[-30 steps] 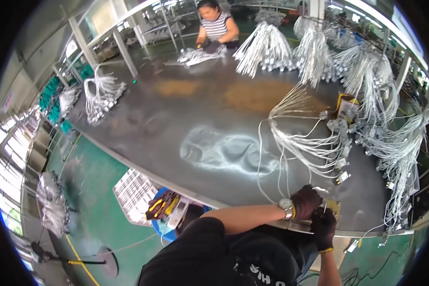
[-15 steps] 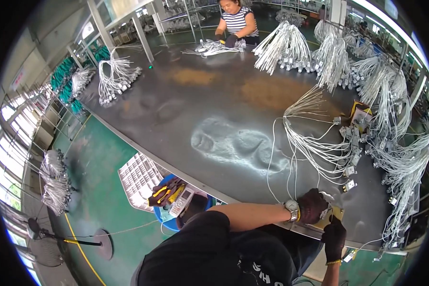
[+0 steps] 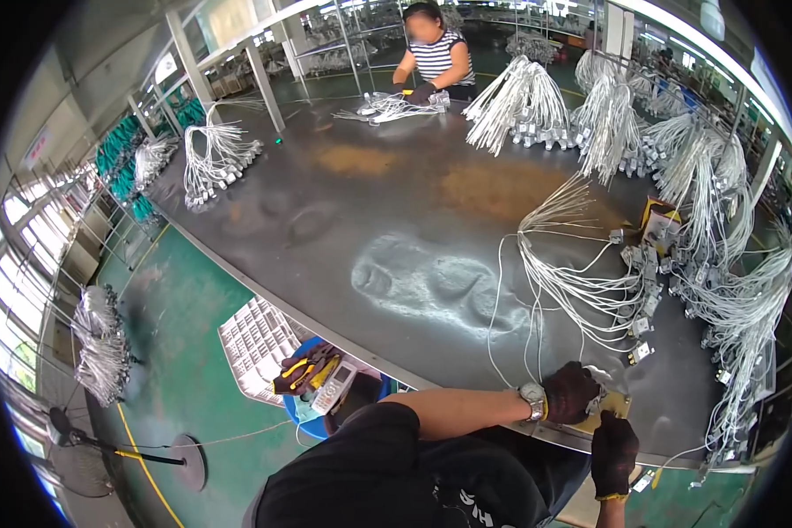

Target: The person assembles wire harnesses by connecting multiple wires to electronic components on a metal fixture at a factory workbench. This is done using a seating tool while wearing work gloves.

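Note:
Both my hands wear dark gloves and work close together at the table's near edge. My left hand (image 3: 570, 392) is closed around something small beside a shiny, silvery piece; its fingers hide most of it. Beneath and beside it lies a yellowish flat plate (image 3: 618, 405). My right hand (image 3: 614, 453), just nearer to me, is closed with its fingertips at the plate's edge; what they pinch is too small to tell. Beyond my hands a bundle of white cables (image 3: 572, 295) fans out, with small metal-and-white connector boxes (image 3: 641, 353) at its right ends. Loose white cables run down toward my left hand.
More white cable bundles (image 3: 524, 101) line the table's (image 3: 326, 264) far and right sides. Another bundle (image 3: 216, 163) lies far left. Across the table a person (image 3: 436, 57) handles cables. Below the left edge are a blue bin (image 3: 304, 421) with tools, a white crate (image 3: 253, 348) and a fan (image 3: 79, 453).
The view has tilted slightly, so the scene sits a little lower. My hands stay together at the plate, and my right hand has shifted slightly toward me.

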{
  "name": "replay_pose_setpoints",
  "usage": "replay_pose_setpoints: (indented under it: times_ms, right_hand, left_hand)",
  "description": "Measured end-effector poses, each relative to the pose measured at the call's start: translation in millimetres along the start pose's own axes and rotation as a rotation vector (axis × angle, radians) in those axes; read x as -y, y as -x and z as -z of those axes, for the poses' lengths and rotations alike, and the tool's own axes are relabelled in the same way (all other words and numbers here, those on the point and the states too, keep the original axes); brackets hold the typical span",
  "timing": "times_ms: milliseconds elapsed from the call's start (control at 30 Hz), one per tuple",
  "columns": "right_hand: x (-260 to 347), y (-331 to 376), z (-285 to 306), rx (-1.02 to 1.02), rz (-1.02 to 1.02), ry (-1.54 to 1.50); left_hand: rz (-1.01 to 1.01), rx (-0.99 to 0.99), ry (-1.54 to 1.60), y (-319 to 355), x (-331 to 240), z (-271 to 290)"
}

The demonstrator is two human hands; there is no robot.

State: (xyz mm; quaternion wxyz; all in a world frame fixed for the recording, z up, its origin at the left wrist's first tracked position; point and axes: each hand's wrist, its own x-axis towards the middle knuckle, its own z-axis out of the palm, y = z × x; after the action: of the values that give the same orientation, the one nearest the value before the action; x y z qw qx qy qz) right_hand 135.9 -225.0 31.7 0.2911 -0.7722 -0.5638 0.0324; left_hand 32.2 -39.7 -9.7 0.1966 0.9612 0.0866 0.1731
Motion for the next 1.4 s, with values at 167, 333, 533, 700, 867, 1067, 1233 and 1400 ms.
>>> replay_pose_setpoints:
  times_ms: [167,333,533,700,867,1067,1233,1400]
  right_hand:
    - [22,-8,10,0.039,0.044,0.261]
    - [23,-6,13,0.086,-0.028,0.259]
    - [23,6,21,0.074,-0.017,0.217]
    - [41,-10,22,0.129,0.045,0.338]
    - [35,-20,16,0.077,-0.037,0.179]
    - [37,-19,21,0.114,-0.099,0.184]
    - [37,-13,23,0.137,-0.122,0.097]
    - [41,-12,23,0.133,-0.125,0.069]
  left_hand:
    - [0.014,-0.061,0.047,0,3,-5]
    - [0.04,-0.093,0.051,2,-6,-1]
    - [0.065,-0.019,0.09,4,-18,-6]
    - [0.031,-0.082,0.095,8,6,-20]
    - [-0.022,-0.026,-0.016,-1,21,-8]
    - [-0.023,0.028,0.018,-6,10,-3]
    - [0.02,0.117,0.035,-3,4,-1]
    - [0.019,0.136,0.031,-1,5,-2]
